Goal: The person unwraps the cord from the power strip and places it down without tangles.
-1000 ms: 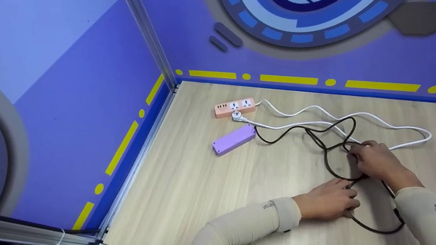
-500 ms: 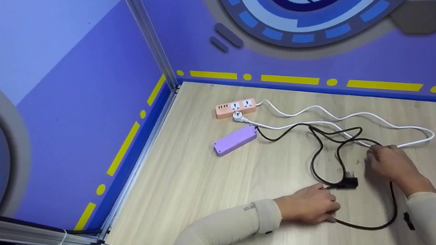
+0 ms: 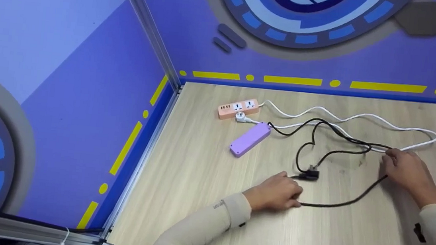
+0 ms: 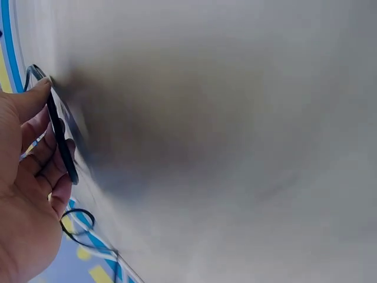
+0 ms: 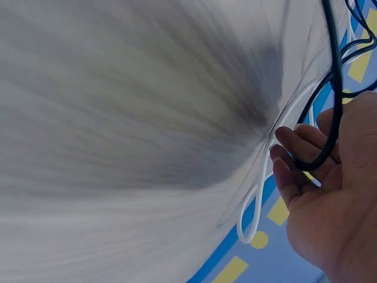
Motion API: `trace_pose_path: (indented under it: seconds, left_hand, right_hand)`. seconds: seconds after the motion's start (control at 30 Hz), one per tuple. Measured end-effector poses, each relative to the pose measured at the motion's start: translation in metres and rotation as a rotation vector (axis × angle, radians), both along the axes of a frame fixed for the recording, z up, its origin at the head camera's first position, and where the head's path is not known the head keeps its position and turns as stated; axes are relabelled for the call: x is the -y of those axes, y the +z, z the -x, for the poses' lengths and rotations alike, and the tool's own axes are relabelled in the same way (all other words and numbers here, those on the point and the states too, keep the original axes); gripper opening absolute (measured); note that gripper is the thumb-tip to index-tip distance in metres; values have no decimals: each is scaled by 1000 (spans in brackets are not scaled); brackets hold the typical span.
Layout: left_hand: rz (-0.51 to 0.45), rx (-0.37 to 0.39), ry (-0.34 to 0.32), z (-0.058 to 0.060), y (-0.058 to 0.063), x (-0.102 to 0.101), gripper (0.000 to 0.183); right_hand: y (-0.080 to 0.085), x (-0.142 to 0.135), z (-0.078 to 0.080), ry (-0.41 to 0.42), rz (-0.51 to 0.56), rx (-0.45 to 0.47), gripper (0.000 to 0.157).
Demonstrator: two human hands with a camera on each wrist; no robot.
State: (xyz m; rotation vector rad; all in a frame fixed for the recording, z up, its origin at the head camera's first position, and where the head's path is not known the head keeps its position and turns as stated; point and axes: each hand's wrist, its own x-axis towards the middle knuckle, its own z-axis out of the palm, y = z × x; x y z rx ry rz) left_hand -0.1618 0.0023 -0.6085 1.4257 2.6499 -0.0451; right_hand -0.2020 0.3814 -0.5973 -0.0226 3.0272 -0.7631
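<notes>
My left hand (image 3: pixel 277 192) grips a black power cord (image 3: pixel 334 206) close to its black plug (image 3: pixel 309 175), which lies on the table with its pins facing away. In the left wrist view the cord (image 4: pixel 59 135) runs between thumb and fingers. Farther right, my right hand (image 3: pixel 409 169) holds another stretch of the same cord; the right wrist view shows the cord (image 5: pixel 334 76) bending round through its curled fingers. Loose loops of cord lie beyond both hands and lead to a purple power strip (image 3: pixel 250 139), lying at a slant with its sockets out of sight.
Behind the purple strip sits a pink power strip (image 3: pixel 225 112) with a white plug (image 3: pixel 240 117) against its front. Its white cord (image 3: pixel 413 128) winds right and passes under the black loops. Printed panels (image 3: pixel 162 33) wall the table's left and back.
My left hand has moved left, drawing the cord and plug with it. The right hand has shifted right. The cord between them has straightened, and the purple strip has slid right and turned.
</notes>
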Motion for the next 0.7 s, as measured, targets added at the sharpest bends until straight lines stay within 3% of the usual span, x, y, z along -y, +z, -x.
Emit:
trace_pose_path:
  seconds: [0.2, 0.4, 0.57, 0.7]
  left_hand:
    - [-107, 38, 109, 9, 1, 30, 33]
    - [-167, 91, 342, 17, 3, 37, 28]
    - [-144, 39, 538, 22, 1, 29, 41]
    - [-154, -17, 634, 27, -3, 25, 40]
  right_hand:
    - [-4, 0, -4, 1, 15, -23, 46]
    - [-3, 4, -9, 12, -18, -30, 33]
    - [-7, 15, -8, 86, -111, -175, 18]
    - [-10, 18, -9, 175, -210, -254, 21]
